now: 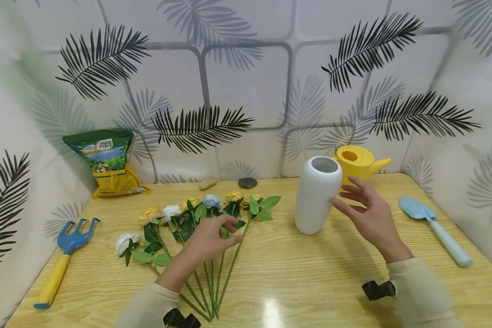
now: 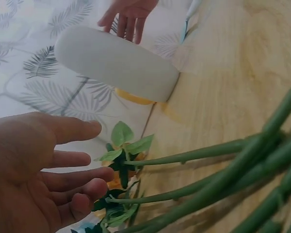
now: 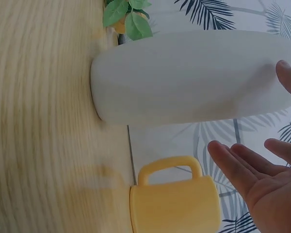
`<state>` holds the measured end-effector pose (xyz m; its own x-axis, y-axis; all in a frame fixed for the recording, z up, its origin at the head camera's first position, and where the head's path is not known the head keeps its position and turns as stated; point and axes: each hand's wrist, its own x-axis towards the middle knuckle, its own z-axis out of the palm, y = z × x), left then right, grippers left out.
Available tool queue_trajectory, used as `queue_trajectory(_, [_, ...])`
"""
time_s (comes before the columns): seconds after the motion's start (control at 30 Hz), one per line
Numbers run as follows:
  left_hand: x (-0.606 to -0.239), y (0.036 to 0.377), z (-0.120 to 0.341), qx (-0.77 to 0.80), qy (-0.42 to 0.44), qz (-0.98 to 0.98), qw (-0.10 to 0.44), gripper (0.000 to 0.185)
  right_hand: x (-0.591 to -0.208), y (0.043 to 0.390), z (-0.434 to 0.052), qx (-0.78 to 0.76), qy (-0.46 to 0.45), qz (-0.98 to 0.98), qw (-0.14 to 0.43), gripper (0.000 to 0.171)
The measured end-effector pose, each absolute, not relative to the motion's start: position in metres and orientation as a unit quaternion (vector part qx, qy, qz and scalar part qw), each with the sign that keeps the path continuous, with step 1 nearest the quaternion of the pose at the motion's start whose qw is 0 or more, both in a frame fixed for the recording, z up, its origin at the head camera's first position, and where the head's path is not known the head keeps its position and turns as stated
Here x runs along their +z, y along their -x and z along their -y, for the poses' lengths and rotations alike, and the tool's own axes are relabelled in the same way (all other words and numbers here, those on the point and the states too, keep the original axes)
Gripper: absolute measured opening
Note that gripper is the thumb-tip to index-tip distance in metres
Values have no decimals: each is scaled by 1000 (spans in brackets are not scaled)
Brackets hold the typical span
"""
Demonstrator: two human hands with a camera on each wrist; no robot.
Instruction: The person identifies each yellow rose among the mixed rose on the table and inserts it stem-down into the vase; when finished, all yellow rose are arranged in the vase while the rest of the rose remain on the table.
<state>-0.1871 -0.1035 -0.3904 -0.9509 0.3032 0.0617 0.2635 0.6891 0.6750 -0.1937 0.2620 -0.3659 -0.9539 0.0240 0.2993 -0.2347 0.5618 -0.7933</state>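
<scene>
Beside right hand (image 1: 371,214): vase (image 1: 316,196).

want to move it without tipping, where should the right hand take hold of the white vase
Around the upper body of the white vase, from its right side, where the right hand hovers open. It stands upright, tall, smooth and handleless, so wrap the fingers around it.

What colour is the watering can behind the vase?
The watering can is yellow all over, spout included. The head view shows it best, behind the white vase.

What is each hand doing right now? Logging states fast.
Left hand: open, over the flower stems, holding nothing.
Right hand: open beside the white vase.
</scene>
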Motion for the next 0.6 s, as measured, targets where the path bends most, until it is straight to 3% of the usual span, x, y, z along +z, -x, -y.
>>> queue_trajectory(0.6, [-406, 181, 90, 329, -162, -928, 58, 38, -369, 193, -249, 475, -70, 858, 183, 63])
